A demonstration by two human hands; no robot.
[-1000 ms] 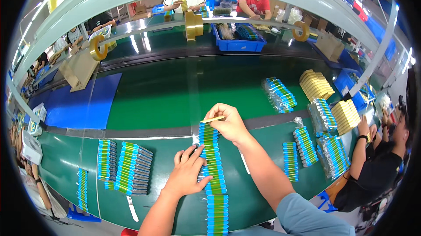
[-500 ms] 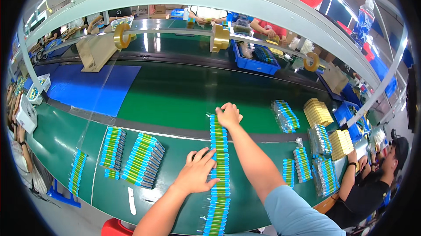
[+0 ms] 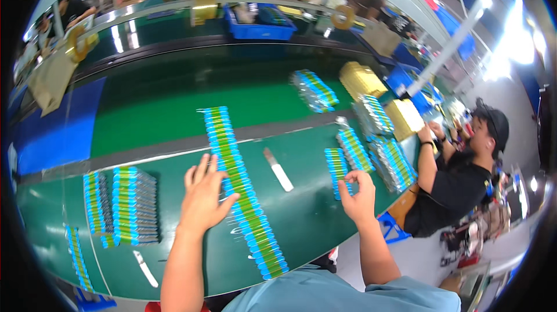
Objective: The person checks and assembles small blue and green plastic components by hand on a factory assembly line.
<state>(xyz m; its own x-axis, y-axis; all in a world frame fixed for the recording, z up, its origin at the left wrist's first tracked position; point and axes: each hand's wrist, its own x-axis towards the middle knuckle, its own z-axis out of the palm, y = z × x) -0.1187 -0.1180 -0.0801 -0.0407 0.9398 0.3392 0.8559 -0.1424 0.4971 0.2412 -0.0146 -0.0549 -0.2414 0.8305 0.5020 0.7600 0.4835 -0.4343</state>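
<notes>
A long row of slim blue-and-green pieces [image 3: 239, 181], laid side by side, runs from the far belt to the near table edge. My left hand [image 3: 203, 196] lies along its left side, fingers spread and thumb by the row. Thin pale wires or tails stick out from the row's left edge. My right hand [image 3: 361, 199] is at the near right, thumb and fingers curled together against a short strip of the same pieces [image 3: 335, 167]. What its fingertips grip, if anything, is too small to make out. A white-handled knife-like tool [image 3: 281, 176] lies between the row and the right hand.
Left stand stacks of blue-and-green pieces [image 3: 133, 205] and a white tool [image 3: 145, 269]. Right are wrapped bundles [image 3: 391, 164], yellow stacks [image 3: 404, 118] and a person in black [image 3: 458, 184]. A blue crate [image 3: 261, 31] sits across the green belt; a metal frame [image 3: 452, 36] rises right.
My view has turned to the right. My right hand has left the row's far end and come back to the short strip at right. The left hand has moved slightly off the row.
</notes>
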